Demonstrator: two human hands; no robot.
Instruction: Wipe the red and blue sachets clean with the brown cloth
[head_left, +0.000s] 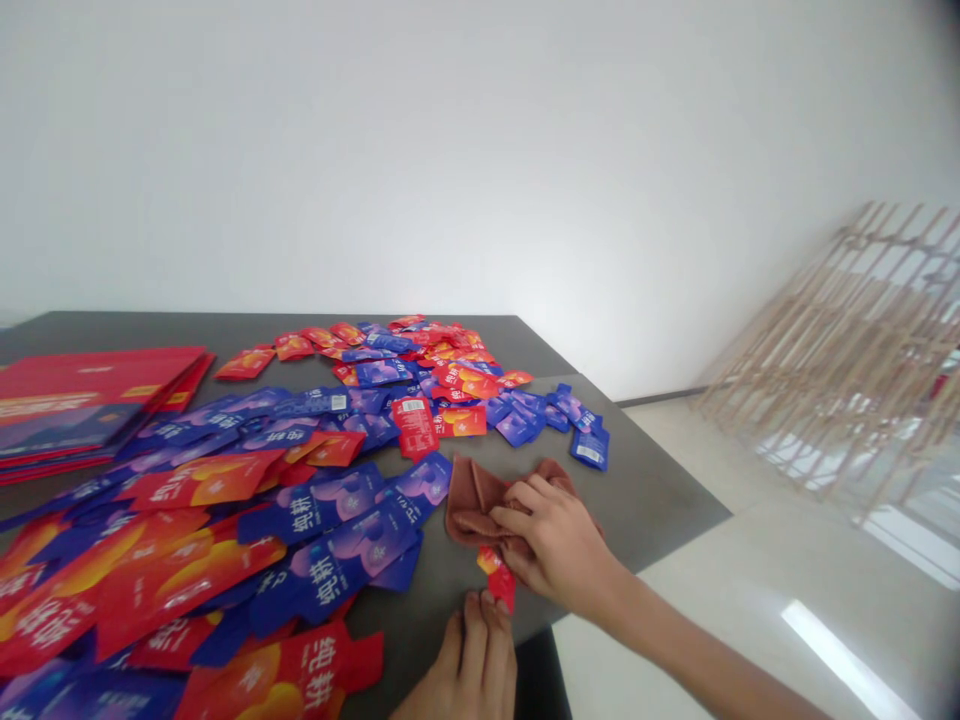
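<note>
A small glossy red sachet with orange and yellow print lies on the dark grey table, near its front edge, between the two hands. The left hand has its fingers extended side by side, tips at the sachet's near end; whether they pinch it, I cannot tell. The right hand is curled over a crumpled reddish-brown cloth, gripping it just beside the sachet's far end. To the left spreads a loose heap of blue-purple and red-orange printed pouches, overlapping one another. Beyond the cloth is a scattered pile of smaller red and blue packets. Flat red printed bags are stacked at far left. Behind the table stands a plain white wall; at right, a slatted wooden lattice slants above the pale, shiny floor.
</note>
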